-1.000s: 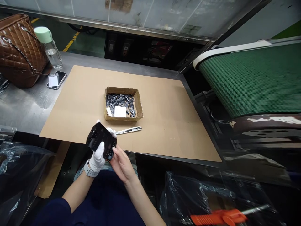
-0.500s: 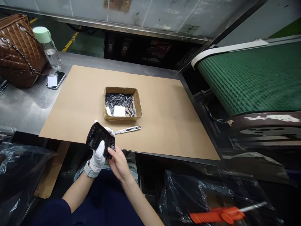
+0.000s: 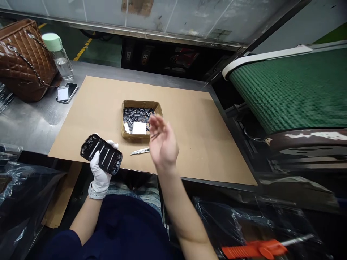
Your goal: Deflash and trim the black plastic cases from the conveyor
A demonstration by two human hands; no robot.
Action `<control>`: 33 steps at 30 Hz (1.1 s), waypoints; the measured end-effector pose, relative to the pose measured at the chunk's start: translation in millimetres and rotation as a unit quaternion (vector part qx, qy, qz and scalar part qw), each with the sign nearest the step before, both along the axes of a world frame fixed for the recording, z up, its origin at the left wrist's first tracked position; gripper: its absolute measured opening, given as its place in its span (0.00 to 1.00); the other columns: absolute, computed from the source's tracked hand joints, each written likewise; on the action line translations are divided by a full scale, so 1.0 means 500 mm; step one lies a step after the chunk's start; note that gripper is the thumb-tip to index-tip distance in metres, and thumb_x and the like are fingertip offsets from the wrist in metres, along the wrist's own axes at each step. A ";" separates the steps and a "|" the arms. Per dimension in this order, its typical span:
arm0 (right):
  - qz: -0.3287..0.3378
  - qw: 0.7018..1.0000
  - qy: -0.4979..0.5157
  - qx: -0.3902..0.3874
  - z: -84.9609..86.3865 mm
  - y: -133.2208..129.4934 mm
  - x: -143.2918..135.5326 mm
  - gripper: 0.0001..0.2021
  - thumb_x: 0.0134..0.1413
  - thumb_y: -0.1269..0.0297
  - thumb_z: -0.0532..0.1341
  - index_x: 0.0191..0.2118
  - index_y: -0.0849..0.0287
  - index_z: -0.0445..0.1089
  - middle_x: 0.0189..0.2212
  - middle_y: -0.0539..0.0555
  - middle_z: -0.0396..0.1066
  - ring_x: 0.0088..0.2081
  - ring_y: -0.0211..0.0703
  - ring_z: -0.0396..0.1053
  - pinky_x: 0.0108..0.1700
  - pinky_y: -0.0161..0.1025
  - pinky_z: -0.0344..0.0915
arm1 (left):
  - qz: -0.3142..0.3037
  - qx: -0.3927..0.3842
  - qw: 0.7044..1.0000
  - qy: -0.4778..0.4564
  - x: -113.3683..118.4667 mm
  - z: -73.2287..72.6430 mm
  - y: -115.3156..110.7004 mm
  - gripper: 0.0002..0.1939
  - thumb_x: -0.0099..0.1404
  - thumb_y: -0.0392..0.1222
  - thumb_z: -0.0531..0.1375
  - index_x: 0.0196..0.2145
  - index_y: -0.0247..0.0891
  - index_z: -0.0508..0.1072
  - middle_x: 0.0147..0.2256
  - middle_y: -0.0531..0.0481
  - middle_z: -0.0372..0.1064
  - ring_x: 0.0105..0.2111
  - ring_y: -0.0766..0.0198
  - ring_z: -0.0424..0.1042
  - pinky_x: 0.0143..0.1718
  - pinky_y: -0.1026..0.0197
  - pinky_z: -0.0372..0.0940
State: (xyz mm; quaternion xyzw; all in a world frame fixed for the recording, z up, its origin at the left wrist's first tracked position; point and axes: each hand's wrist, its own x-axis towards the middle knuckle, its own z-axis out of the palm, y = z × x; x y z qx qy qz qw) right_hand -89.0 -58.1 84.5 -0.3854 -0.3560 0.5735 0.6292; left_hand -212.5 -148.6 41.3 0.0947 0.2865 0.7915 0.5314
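My left hand (image 3: 99,169), in a white glove, grips a black plastic casing (image 3: 104,153) by its edges, thumb across the face. The casing has several crosswise ribs, and its inner side faces up. My bare right hand (image 3: 164,144) is raised off the casing, palm showing, fingers loosely extended and blurred by motion. It hangs in front of the right end of a cardboard box (image 3: 135,136) full of small black parts (image 3: 138,115). Whether anything small lies between its fingers is unclear. A utility knife (image 3: 139,151) lies just left of it, partly hidden.
Brown cardboard (image 3: 203,144) covers the metal table. At the left are a quilted bag (image 3: 27,61), a bottle (image 3: 63,65) and a phone (image 3: 72,90). A green conveyor belt (image 3: 292,90) rises at the right. An orange-handled tool (image 3: 255,249) sits low at the right.
My right hand has let go of the casing and moved up and right toward the box. My left hand has shifted left with the casing, now turned flatter toward me.
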 end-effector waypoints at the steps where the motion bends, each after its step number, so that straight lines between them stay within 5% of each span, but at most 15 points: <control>1: -0.046 0.994 -0.068 0.067 0.032 0.026 0.003 0.12 0.60 0.61 0.52 0.43 0.55 0.70 0.47 0.53 0.71 0.54 0.42 0.65 0.63 0.48 0.55 | -0.009 -0.009 1.000 -0.010 -0.007 0.003 -0.002 0.19 0.64 0.49 0.53 0.51 0.44 0.71 0.41 0.49 0.74 0.40 0.60 0.74 0.44 0.56 0.69; 3: -0.133 0.956 -0.191 0.178 0.074 0.054 0.016 0.12 0.59 0.64 0.53 0.45 0.55 0.70 0.48 0.53 0.70 0.55 0.42 0.65 0.62 0.48 0.56 | -0.036 -0.035 0.998 -0.029 -0.019 0.005 -0.005 0.20 0.64 0.50 0.53 0.52 0.44 0.70 0.46 0.48 0.73 0.43 0.58 0.74 0.46 0.55 0.69; 5: -0.127 0.920 -0.289 0.231 0.070 0.053 0.040 0.12 0.60 0.62 0.55 0.47 0.52 0.70 0.45 0.52 0.72 0.51 0.43 0.67 0.58 0.49 0.60 | -0.064 -0.054 0.995 -0.051 -0.028 0.002 -0.005 0.22 0.64 0.52 0.54 0.53 0.44 0.70 0.51 0.47 0.71 0.47 0.55 0.73 0.48 0.52 0.68; 9: 0.165 0.828 -0.499 0.198 -0.059 0.018 0.109 0.12 0.53 0.52 0.62 0.40 0.49 0.75 0.40 0.54 0.75 0.46 0.51 0.70 0.51 0.53 0.64 | -0.136 -0.070 0.980 -0.129 -0.041 -0.012 0.004 0.28 0.63 0.57 0.54 0.55 0.39 0.68 0.54 0.41 0.69 0.50 0.51 0.71 0.55 0.45 0.62; 10: 0.192 0.811 -0.523 0.182 -0.098 0.009 0.124 0.14 0.48 0.50 0.64 0.38 0.50 0.76 0.41 0.56 0.75 0.46 0.54 0.70 0.52 0.56 0.64 | -0.150 -0.073 0.975 -0.147 -0.043 -0.015 0.006 0.29 0.63 0.59 0.54 0.55 0.38 0.68 0.54 0.40 0.68 0.51 0.50 0.70 0.56 0.44 0.61; 13: 0.176 0.807 -0.541 0.158 -0.189 -0.012 0.157 0.14 0.47 0.48 0.64 0.35 0.51 0.76 0.43 0.58 0.74 0.48 0.58 0.69 0.53 0.62 0.60 | -0.175 -0.062 0.968 -0.170 -0.044 -0.021 0.007 0.33 0.62 0.64 0.51 0.55 0.39 0.68 0.55 0.39 0.67 0.53 0.49 0.68 0.57 0.42 0.58; 16: 0.144 0.819 -0.533 0.157 -0.222 -0.030 0.170 0.13 0.51 0.49 0.61 0.33 0.52 0.74 0.41 0.59 0.75 0.45 0.57 0.70 0.51 0.59 0.63 | -0.188 -0.044 0.966 -0.174 -0.038 -0.019 0.005 0.33 0.62 0.65 0.51 0.55 0.40 0.68 0.55 0.39 0.67 0.54 0.49 0.68 0.58 0.42 0.56; 22: 0.063 0.849 -0.505 0.142 -0.180 -0.085 0.153 0.15 0.59 0.55 0.56 0.49 0.53 0.68 0.38 0.58 0.74 0.36 0.49 0.73 0.39 0.47 0.71 | -0.185 -0.039 0.967 -0.172 -0.020 -0.001 0.000 0.32 0.63 0.65 0.51 0.51 0.37 0.72 0.51 0.40 0.71 0.51 0.48 0.70 0.57 0.42 0.59; 28: 0.085 0.891 -0.414 0.167 -0.077 -0.140 0.094 0.16 0.57 0.66 0.59 0.52 0.48 0.70 0.43 0.53 0.76 0.42 0.46 0.74 0.43 0.42 0.72 | -0.201 -0.045 0.965 -0.162 -0.002 0.015 -0.006 0.32 0.61 0.65 0.53 0.50 0.38 0.72 0.50 0.42 0.72 0.50 0.49 0.71 0.57 0.42 0.60; 33: 0.101 0.895 -0.394 0.185 -0.043 -0.164 0.062 0.18 0.59 0.70 0.58 0.54 0.50 0.67 0.48 0.53 0.73 0.49 0.45 0.71 0.50 0.41 0.70 | -0.212 -0.010 0.968 -0.138 0.013 0.026 -0.013 0.30 0.62 0.63 0.53 0.50 0.36 0.73 0.48 0.41 0.73 0.49 0.47 0.72 0.54 0.42 0.64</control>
